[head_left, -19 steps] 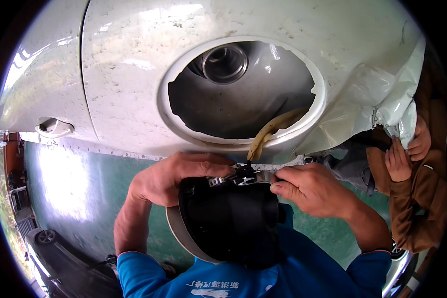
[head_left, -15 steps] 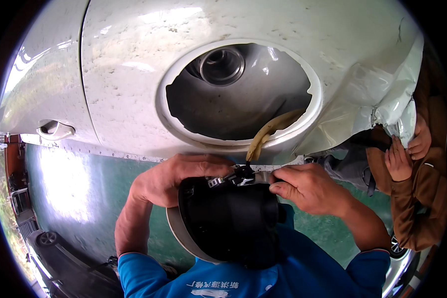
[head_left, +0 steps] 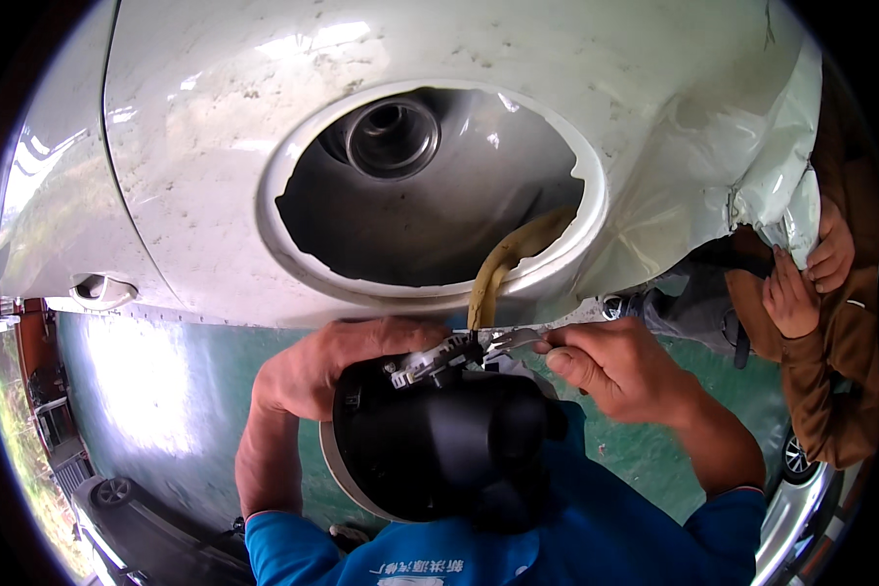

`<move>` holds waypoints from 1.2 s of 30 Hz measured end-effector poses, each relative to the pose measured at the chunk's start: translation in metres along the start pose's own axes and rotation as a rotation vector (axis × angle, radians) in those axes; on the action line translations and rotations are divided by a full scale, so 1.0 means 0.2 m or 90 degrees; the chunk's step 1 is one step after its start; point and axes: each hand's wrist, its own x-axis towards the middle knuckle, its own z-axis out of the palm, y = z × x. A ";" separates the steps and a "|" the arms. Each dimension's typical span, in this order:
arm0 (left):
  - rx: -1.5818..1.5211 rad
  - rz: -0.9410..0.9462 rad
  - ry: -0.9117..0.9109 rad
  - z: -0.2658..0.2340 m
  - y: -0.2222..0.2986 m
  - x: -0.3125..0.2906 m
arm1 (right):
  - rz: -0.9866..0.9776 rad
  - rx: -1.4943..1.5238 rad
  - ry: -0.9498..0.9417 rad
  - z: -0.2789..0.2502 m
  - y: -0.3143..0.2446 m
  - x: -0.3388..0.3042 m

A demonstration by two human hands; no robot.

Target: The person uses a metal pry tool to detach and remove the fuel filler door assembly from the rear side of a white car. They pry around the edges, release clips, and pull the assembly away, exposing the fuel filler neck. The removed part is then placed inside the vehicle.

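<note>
While the left hand (head_left: 327, 359) grips the black housing (head_left: 430, 430) just outside the oval opening (head_left: 596, 190) and the right hand (head_left: 620, 366) pinches a metal piece (head_left: 515, 339) beside the tan cable (head_left: 503, 266) (draped over the opening's edge), a slip could nick or strain that cable.

I'm standing in what looks like a car repair workshop. Just beyond both the left hand (head_left: 322, 366) and the right hand (head_left: 625, 366) spreads a soiled white car panel (head_left: 205, 186), its corner crumpled past the right one. Green floor (head_left: 640, 459) lies below; a dark car (head_left: 156, 523) stands well left of the left hand.
</note>
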 end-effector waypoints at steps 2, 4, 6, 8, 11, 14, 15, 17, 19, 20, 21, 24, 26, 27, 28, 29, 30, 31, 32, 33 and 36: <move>0.001 0.011 -0.010 0.00 0.01 0.01 | -0.007 -0.063 -0.010 -0.04 -0.01 0.00; 0.014 0.015 -0.010 0.00 0.00 0.01 | 0.021 -0.068 -0.063 -0.07 -0.05 0.02; 0.019 -0.001 -0.016 -0.01 0.02 0.01 | 0.037 -0.080 -0.099 -0.10 -0.07 0.04; 0.004 0.001 -0.010 0.00 0.01 0.00 | 0.041 -0.099 -0.119 -0.11 -0.08 0.07; -0.016 -0.002 -0.003 0.00 0.03 0.01 | 0.030 -0.115 -0.146 -0.12 -0.08 0.09; -0.019 -0.007 0.006 0.00 0.03 0.01 | 0.035 -0.128 -0.164 -0.13 -0.10 0.10; -0.018 -0.010 0.009 0.00 0.03 0.01 | 0.044 -0.125 -0.173 -0.14 -0.10 0.11; -0.008 -0.014 0.015 0.00 0.03 0.01 | 0.062 -0.119 -0.192 -0.16 -0.10 0.12; -0.002 -0.017 0.026 0.01 0.03 0.01 | 0.063 -0.065 -0.143 -0.16 -0.09 0.13; -0.002 -0.018 0.034 0.02 0.03 0.00 | 0.064 -0.037 -0.118 -0.17 -0.08 0.13; -0.004 -0.018 0.039 0.03 0.02 -0.01 | 0.063 -0.049 -0.139 -0.17 -0.09 0.13; 0.009 -0.013 0.035 0.02 0.01 -0.01 | 0.062 -0.076 -0.189 -0.18 -0.10 0.14; 0.005 -0.020 0.030 0.01 0.02 0.00 | 0.063 -0.082 -0.207 -0.19 -0.10 0.16; 0.005 -0.022 0.029 0.01 0.02 0.00 | 0.067 -0.099 -0.217 -0.19 -0.11 0.17; 0.005 -0.024 0.031 0.01 0.02 0.00 | 0.071 -0.116 -0.227 -0.20 -0.12 0.18; 0.005 -0.026 0.033 0.02 0.02 0.00 | 0.075 -0.133 -0.238 -0.21 -0.13 0.18; 0.005 -0.029 0.035 0.02 0.02 0.00 | 0.072 -0.142 -0.235 -0.21 -0.14 0.18; -0.005 -0.029 0.039 0.02 0.03 0.00 | 0.068 -0.152 -0.231 -0.22 -0.14 0.18; -0.015 -0.030 0.042 0.02 0.03 0.00 | 0.064 -0.161 -0.228 -0.22 -0.14 0.18; -0.025 -0.031 0.046 0.03 0.03 0.00 | 0.055 -0.165 -0.225 -0.22 -0.14 0.18; -0.048 -0.033 0.064 0.04 0.03 0.00 | 0.034 -0.173 -0.227 -0.21 -0.13 0.19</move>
